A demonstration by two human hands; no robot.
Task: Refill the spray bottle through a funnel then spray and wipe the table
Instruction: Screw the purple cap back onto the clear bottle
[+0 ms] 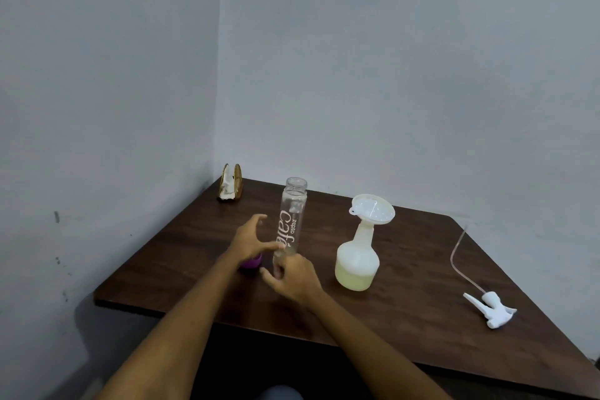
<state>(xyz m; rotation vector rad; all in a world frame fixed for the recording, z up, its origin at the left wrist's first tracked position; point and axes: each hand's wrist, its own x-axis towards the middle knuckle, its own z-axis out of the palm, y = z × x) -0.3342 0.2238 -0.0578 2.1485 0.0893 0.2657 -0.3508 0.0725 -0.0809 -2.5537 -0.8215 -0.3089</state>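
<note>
Glass bottle (290, 221) at frame centre looks empty, light, slick, breakable; best held mid-body. Right hand (293, 278) curls round its base, left hand (250, 242) open beside it. Spray bottle (357, 258) with funnel (373, 209) stands just right.

A: The desk (406, 269) is dark brown woodgrain. The bottle (290, 221) is clear, with white lettering.

B: The sprayer (357, 265) is milky white over pale yellow liquid, its funnel (373, 209) white. The trigger (492, 308) is white, the cap (250, 262) purple, the walls (357, 75) pale grey.
</note>
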